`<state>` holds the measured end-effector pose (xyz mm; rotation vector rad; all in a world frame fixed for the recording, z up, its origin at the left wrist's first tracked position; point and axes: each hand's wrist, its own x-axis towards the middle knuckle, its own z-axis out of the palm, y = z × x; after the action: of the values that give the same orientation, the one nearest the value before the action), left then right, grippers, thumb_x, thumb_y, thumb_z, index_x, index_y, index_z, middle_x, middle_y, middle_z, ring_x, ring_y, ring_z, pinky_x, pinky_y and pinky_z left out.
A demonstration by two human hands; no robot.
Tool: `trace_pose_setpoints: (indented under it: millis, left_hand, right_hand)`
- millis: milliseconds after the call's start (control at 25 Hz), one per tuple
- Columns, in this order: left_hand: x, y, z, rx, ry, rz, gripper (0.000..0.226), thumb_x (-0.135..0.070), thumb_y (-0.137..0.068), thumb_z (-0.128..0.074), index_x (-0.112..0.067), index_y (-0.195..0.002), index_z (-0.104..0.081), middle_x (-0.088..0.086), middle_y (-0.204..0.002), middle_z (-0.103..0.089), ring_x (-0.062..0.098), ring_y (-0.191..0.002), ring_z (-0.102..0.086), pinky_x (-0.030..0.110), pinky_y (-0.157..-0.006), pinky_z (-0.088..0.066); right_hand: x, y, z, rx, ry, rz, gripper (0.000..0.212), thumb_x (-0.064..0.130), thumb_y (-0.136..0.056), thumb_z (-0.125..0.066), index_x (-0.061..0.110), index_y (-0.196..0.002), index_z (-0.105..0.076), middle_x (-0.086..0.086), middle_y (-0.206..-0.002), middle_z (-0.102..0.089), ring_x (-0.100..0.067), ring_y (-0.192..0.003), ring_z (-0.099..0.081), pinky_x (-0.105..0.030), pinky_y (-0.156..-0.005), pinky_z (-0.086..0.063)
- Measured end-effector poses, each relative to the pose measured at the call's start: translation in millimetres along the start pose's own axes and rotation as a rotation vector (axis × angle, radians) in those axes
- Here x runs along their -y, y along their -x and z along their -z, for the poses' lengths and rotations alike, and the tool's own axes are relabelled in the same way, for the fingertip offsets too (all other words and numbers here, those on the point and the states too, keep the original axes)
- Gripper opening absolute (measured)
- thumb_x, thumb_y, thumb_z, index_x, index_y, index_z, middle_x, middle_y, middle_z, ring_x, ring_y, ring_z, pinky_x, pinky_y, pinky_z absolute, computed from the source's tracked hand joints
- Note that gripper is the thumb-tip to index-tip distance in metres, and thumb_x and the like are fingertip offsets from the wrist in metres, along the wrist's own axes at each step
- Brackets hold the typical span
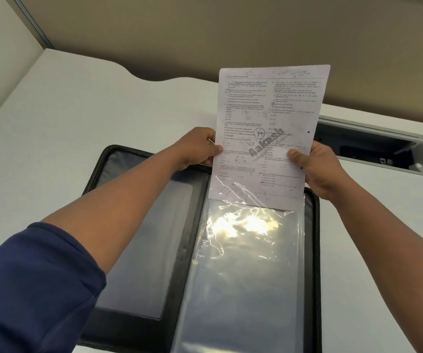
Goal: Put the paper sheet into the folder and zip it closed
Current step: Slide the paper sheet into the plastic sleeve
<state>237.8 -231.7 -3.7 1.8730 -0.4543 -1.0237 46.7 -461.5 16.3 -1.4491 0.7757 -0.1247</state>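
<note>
A printed paper sheet (269, 118) stands nearly upright over the far edge of an open black zip folder (96, 174) lying flat on the white desk. My left hand (197, 149) pinches the sheet's left edge and my right hand (315, 166) pinches its right edge. The sheet's bottom end sits inside the top of a clear, shiny plastic sleeve (246, 263) on the folder's right half. The folder's left half carries a flat clear pocket (144, 250).
The white desk (78, 110) has a wavy back edge against a beige partition. An open cable recess (373, 149) with a raised lid lies at the right, just beyond my right hand. A wall panel rises at the far left.
</note>
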Motion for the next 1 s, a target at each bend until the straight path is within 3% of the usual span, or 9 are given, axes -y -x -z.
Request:
trace_pose_setpoints:
  millis: [160,320,400,440,480,560,640,800,1000]
  left_hand:
    - [5,3,1,0.034,-0.136,-0.005,0.021,-0.005,-0.097,-0.068,-0.006,-0.117,-0.070,0.004,-0.114,-0.076,0.019,-0.102,-0.074,0.036,-0.094,-0.060]
    - [-1,6,2,0.053,-0.283,0.038,0.029,-0.013,-0.094,-0.074,-0.008,-0.122,-0.067,0.004,-0.118,-0.074,0.025,-0.112,-0.069,0.039,-0.100,-0.055]
    - [-7,15,-6,-0.095,-0.448,0.018,0.073,-0.035,-0.088,-0.080,-0.010,-0.146,-0.044,0.011,-0.140,-0.059,0.031,-0.127,-0.057,0.045,-0.107,-0.048]
    - [-6,23,-15,-0.213,-0.581,-0.044,0.097,-0.051,-0.083,-0.079,-0.016,-0.156,-0.026,0.013,-0.154,-0.044,0.034,-0.137,-0.045,0.050,-0.111,-0.041]
    - [-2,36,-28,-0.291,-0.724,-0.162,0.106,-0.067,-0.081,-0.071,-0.023,-0.160,-0.015,0.013,-0.162,-0.029,0.035,-0.145,-0.032,0.054,-0.115,-0.034]
    - [17,70,-67,-0.255,-0.951,-0.460,0.096,-0.084,-0.085,-0.043,-0.033,-0.161,-0.013,0.007,-0.170,-0.010,0.035,-0.155,-0.010,0.061,-0.119,-0.021]
    - [44,103,-105,-0.111,-1.068,-0.644,0.086,-0.084,-0.091,-0.026,-0.037,-0.162,-0.014,0.005,-0.173,0.000,0.034,-0.157,0.006,0.064,-0.122,-0.009]
    - [76,119,-146,-0.021,-1.159,-0.575,0.084,-0.082,-0.094,-0.017,-0.037,-0.163,0.003,0.003,-0.171,0.017,0.034,-0.154,0.024,0.067,-0.120,0.005]
    - [74,107,-164,-0.066,-1.158,-0.463,0.082,-0.081,-0.094,-0.011,-0.037,-0.162,0.004,0.003,-0.171,0.018,0.033,-0.153,0.027,0.067,-0.118,0.008]
  right_hand:
    - [-6,2,1,0.061,0.033,-0.071,0.019,0.015,-0.099,-0.064,0.021,-0.116,-0.072,0.000,-0.110,-0.080,-0.027,-0.099,-0.077,-0.042,-0.074,-0.064]
    - [-5,1,0,-0.039,-0.063,-0.049,0.024,0.019,-0.102,-0.061,0.027,-0.123,-0.065,0.006,-0.112,-0.078,-0.021,-0.097,-0.077,-0.044,-0.073,-0.064]
    - [-5,-2,0,-0.080,-0.059,-0.027,0.026,0.014,-0.102,-0.059,0.029,-0.122,-0.066,0.008,-0.112,-0.078,-0.020,-0.095,-0.078,-0.043,-0.071,-0.064]
    - [-6,-3,0,-0.094,-0.049,-0.020,0.026,0.013,-0.102,-0.059,0.029,-0.121,-0.066,0.008,-0.113,-0.078,-0.020,-0.094,-0.078,-0.042,-0.071,-0.064]
    - [-6,-5,0,-0.108,-0.043,-0.015,0.026,0.013,-0.102,-0.059,0.030,-0.120,-0.067,0.008,-0.113,-0.077,-0.019,-0.094,-0.078,-0.041,-0.071,-0.064]
    - [-5,-8,1,-0.123,-0.042,-0.003,0.025,0.013,-0.102,-0.059,0.031,-0.118,-0.068,0.009,-0.114,-0.077,-0.018,-0.094,-0.078,-0.041,-0.071,-0.064]
    - [-3,-12,1,-0.130,-0.043,0.000,0.025,0.013,-0.102,-0.059,0.030,-0.119,-0.068,0.009,-0.113,-0.077,-0.018,-0.094,-0.077,-0.041,-0.071,-0.064]
    - [2,-18,2,-0.119,-0.020,-0.042,0.024,0.014,-0.102,-0.060,0.027,-0.121,-0.066,0.007,-0.116,-0.076,-0.023,-0.100,-0.075,-0.049,-0.078,-0.064]
    - [8,-24,5,-0.067,-0.011,-0.087,0.027,0.012,-0.102,-0.060,0.024,-0.125,-0.065,0.002,-0.117,-0.077,-0.025,-0.103,-0.075,-0.051,-0.079,-0.063]
